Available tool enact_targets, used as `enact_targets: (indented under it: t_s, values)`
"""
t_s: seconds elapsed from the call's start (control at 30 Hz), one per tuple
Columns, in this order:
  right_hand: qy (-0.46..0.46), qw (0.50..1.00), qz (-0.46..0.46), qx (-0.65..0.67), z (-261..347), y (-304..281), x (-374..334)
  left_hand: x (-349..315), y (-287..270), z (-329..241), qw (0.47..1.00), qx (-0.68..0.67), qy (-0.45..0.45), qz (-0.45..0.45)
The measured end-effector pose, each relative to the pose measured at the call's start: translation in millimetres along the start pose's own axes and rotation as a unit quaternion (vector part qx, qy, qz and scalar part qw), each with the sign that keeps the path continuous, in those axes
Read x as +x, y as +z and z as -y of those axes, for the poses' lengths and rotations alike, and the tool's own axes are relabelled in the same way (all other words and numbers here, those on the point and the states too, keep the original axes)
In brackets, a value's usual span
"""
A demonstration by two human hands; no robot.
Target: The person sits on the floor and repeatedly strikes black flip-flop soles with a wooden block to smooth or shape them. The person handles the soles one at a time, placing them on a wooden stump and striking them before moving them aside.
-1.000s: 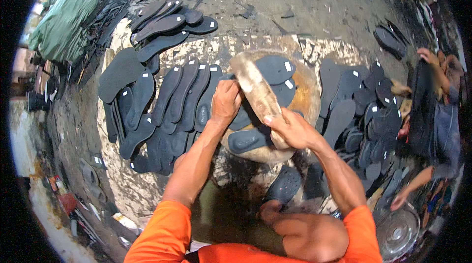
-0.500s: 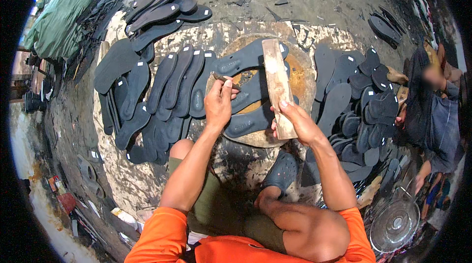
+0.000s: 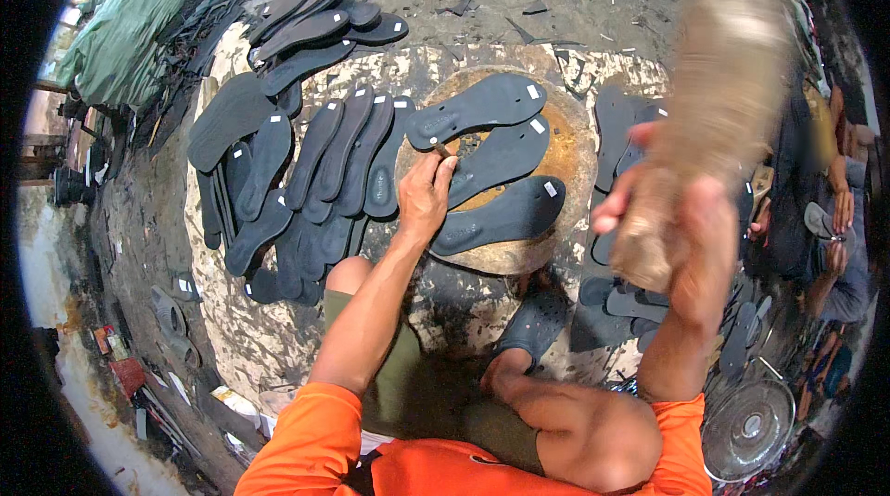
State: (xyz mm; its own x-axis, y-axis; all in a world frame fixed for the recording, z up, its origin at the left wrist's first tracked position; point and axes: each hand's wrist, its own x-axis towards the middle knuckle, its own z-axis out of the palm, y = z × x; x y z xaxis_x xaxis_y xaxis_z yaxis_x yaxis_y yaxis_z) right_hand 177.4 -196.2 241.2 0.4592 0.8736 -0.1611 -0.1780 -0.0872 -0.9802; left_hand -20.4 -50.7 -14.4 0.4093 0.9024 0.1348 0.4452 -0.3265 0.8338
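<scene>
our left hand (image 3: 425,199) pinching a small tool (image 3: 443,150) upright on the dark soles (image 3: 482,162), round wooden block (image 3: 565,158) beneath, our right hand (image 3: 672,232) fisted around a blurred wooden mallet (image 3: 723,69), more soles (image 3: 324,162) left of the left hand

You see small white square labels (image 3: 533,91) on the dark soles | three on the round block, centre frame | one more on a sole, upper left (image 3: 274,119)

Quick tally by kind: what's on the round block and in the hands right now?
Dark soles on the round block: 3
Small punch tool in left hand: 1
Wooden mallet raised in right hand: 1
Total: 5
</scene>
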Motion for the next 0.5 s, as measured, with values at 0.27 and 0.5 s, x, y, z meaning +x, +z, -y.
enact_targets:
  t_s: [0.27, 0.5]
  values:
    - [0.203, 0.905, 0.229, -0.295, -157.7, -9.9, -0.1, -12.2, 5.6, 10.2, 0.989, 0.065, 0.133, 0.027]
    - [0.323, 0.927, 0.174, -0.077, -224.4, -53.9, -23.9, 22.3, 4.2, -2.2, 0.874, -0.376, -0.259, -0.163]
